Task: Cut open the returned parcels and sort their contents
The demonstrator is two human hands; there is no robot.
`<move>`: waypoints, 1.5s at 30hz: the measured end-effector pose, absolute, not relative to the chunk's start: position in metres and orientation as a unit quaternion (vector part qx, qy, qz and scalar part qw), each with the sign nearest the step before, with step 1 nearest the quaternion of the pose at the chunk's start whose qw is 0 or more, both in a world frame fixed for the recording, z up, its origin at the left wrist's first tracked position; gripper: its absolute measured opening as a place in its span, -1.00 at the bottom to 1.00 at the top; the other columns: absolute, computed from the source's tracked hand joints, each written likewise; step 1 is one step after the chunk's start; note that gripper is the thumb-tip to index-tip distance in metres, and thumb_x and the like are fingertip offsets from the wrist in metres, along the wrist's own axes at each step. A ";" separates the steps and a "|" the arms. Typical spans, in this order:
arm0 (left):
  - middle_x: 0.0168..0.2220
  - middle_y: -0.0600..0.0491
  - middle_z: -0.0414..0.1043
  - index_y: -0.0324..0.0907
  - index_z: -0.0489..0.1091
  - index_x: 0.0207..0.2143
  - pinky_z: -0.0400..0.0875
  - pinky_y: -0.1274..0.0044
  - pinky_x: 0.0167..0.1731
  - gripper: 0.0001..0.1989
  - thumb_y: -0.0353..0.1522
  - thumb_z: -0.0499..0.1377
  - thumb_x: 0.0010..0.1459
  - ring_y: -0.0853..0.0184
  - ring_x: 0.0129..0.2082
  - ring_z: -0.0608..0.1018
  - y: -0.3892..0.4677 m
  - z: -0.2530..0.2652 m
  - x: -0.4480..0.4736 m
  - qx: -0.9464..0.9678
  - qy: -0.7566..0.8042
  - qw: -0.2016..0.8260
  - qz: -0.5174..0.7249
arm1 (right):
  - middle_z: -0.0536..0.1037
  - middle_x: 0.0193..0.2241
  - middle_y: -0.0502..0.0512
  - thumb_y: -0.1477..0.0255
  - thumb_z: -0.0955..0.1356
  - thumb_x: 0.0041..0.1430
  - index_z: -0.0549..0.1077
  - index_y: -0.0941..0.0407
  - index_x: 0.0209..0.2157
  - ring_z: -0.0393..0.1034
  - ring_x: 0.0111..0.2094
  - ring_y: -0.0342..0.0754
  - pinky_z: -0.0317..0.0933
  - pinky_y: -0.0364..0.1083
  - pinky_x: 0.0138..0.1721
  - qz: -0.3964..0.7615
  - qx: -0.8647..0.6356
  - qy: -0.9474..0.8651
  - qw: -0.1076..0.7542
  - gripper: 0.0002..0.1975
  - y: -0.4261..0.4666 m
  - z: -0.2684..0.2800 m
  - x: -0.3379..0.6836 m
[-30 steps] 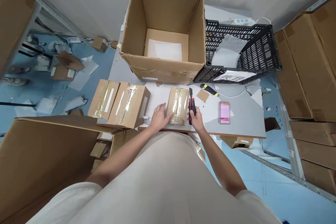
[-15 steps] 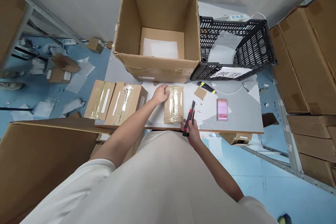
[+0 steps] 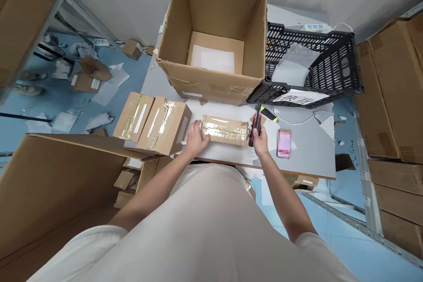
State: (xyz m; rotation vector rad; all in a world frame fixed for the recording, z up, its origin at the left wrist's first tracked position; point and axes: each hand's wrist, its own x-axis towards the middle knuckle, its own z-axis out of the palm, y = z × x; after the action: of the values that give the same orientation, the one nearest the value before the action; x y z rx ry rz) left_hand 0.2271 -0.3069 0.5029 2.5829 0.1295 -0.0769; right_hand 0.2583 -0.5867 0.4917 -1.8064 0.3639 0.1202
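Observation:
A small cardboard box (image 3: 224, 130), wrapped in shiny clear tape, lies lengthwise from left to right on the table in front of me. My left hand (image 3: 195, 139) grips its left end, thumb along the near side. Beside the right end, my right hand (image 3: 261, 142) is closed round a red and black utility knife (image 3: 255, 131). The knife's blade points away from me. A second cutter (image 3: 269, 113), yellow and black, lies just beyond it, partly covered. A phone (image 3: 284, 143) with a lit pink screen rests to the right of that hand.
A large open carton (image 3: 211, 83) stands at the back of the table (image 3: 310, 158), paper inside. Right of it is a black plastic crate (image 3: 343, 72) holding bubble wrap. Two taped boxes (image 3: 165, 125) sit at the left. A big open carton (image 3: 66, 189) is below left; shelving with cartons (image 3: 395, 97) stands right.
The small box has turned from pointing away from me to lying crosswise. My left hand has moved to its left end; my right hand, with the knife, has moved right and farther from me.

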 end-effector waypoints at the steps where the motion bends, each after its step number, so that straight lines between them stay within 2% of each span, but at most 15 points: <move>1: 0.27 -0.30 0.01 -0.34 0.02 0.23 0.10 0.25 0.18 -0.28 -0.25 0.10 0.05 0.04 0.29 0.09 -0.308 0.504 0.233 0.966 -0.008 0.257 -0.025 | 0.47 -0.09 0.20 0.07 0.21 0.14 0.24 0.15 0.08 0.45 -0.28 -0.09 0.35 -0.07 -0.25 0.059 -0.792 0.158 0.586 -0.41 -0.591 0.497 0.252; 3: 0.34 -0.23 -0.17 -0.29 -0.06 0.28 -0.10 0.20 0.25 -0.21 -0.25 0.10 0.02 0.02 0.34 -0.10 -0.311 0.506 0.248 0.967 -0.116 0.219 -0.056 | 0.51 -0.19 0.17 0.07 0.22 0.13 0.21 0.16 0.15 0.42 -0.48 -0.13 0.35 -0.09 -0.43 0.093 -0.818 0.165 0.544 -0.35 -0.603 0.511 0.233; 6: 0.36 -0.22 -0.22 -0.24 -0.08 0.30 -0.24 0.09 0.24 -0.07 -0.08 0.18 -0.04 -0.06 0.34 -0.15 -0.316 0.507 0.264 0.962 -0.183 0.171 -0.110 | 0.55 -0.29 0.08 0.14 0.22 0.16 0.07 0.05 0.28 0.34 -0.62 -0.17 0.33 -0.10 -0.52 0.160 -0.863 0.160 0.452 -0.32 -0.617 0.531 0.205; 9: 0.35 -0.25 -0.19 -0.24 -0.07 0.30 -0.18 0.10 0.23 0.07 0.07 0.23 -0.15 -0.10 0.33 -0.13 -0.320 0.504 0.268 0.964 -0.175 0.161 -0.118 | 0.56 -0.30 0.03 0.25 0.20 0.20 0.08 -0.07 0.28 0.36 -0.59 -0.14 0.35 -0.06 -0.42 0.191 -0.894 0.132 0.383 -0.39 -0.619 0.542 0.187; 13: 0.31 -0.27 -0.10 -0.24 0.00 0.27 -0.04 0.15 0.21 0.10 0.14 0.24 -0.21 -0.12 0.32 -0.08 -0.322 0.497 0.265 0.962 -0.174 0.190 -0.089 | 0.57 -0.31 0.07 0.35 0.15 0.22 0.11 -0.03 0.28 0.41 -0.48 -0.06 0.31 -0.04 -0.31 0.191 -0.926 0.088 0.312 -0.43 -0.610 0.549 0.185; 21: 0.30 -0.30 -0.10 -0.24 -0.01 0.27 -0.02 0.11 0.20 0.12 0.16 0.24 -0.23 -0.14 0.31 -0.08 -0.325 0.489 0.260 0.962 -0.156 0.207 -0.080 | 0.58 -0.43 0.13 0.48 0.16 0.19 0.15 0.08 0.27 0.43 -0.42 0.03 0.17 -0.09 -0.36 0.223 -0.964 -0.009 0.147 -0.42 -0.604 0.588 0.195; 30: 0.30 -0.32 -0.13 -0.26 -0.03 0.28 0.00 0.08 0.19 0.14 0.17 0.23 -0.22 -0.16 0.31 -0.10 -0.325 0.485 0.260 0.959 -0.155 0.227 -0.075 | 0.56 -0.46 0.10 0.46 0.14 0.23 0.14 0.03 0.27 0.40 -0.46 0.02 0.08 -0.13 -0.44 0.273 -0.954 -0.016 0.122 -0.44 -0.601 0.600 0.176; 34: 0.30 -0.30 -0.12 -0.26 -0.03 0.28 0.01 0.10 0.19 0.16 0.17 0.25 -0.25 -0.15 0.32 -0.10 -0.324 0.485 0.260 0.957 -0.157 0.233 -0.069 | 0.56 -0.41 0.10 0.40 0.13 0.26 0.08 0.00 0.29 0.43 -0.40 0.02 0.14 -0.13 -0.40 0.280 -0.945 0.016 0.165 -0.44 -0.612 0.604 0.164; 37: 0.31 -0.29 -0.11 -0.23 -0.03 0.28 0.00 0.10 0.20 0.14 0.16 0.24 -0.23 -0.13 0.32 -0.10 -0.322 0.486 0.260 0.958 -0.159 0.227 -0.073 | 0.55 -0.33 0.17 0.28 0.11 0.29 -0.03 0.07 0.32 0.43 -0.36 0.07 0.21 -0.07 -0.34 0.236 -0.951 0.109 0.167 -0.40 -0.627 0.598 0.158; 41: 0.31 -0.30 -0.13 -0.25 -0.04 0.29 -0.02 0.10 0.20 0.16 0.18 0.23 -0.24 -0.13 0.33 -0.12 -0.321 0.486 0.258 0.959 -0.168 0.220 -0.068 | 0.38 -0.03 0.36 0.30 0.07 0.29 -0.02 0.18 0.31 0.38 -0.14 0.14 0.23 0.04 -0.16 0.177 -0.955 0.160 0.175 -0.41 -0.622 0.547 0.175; 45: 0.31 -0.33 -0.12 -0.28 -0.03 0.28 -0.01 0.09 0.19 0.16 0.20 0.21 -0.23 -0.14 0.32 -0.10 -0.320 0.484 0.255 0.959 -0.175 0.215 -0.053 | 0.25 0.00 0.37 0.45 0.09 0.24 -0.05 0.19 0.32 0.28 -0.04 0.17 0.15 0.12 -0.01 0.182 -0.944 0.217 0.169 -0.39 -0.590 0.472 0.207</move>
State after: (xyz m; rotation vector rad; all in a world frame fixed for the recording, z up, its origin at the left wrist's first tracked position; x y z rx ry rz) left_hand 0.2548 -0.3204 0.4838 2.6595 -0.4861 -0.1474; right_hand 0.2073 -0.5903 0.4724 -2.6837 0.6169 0.5164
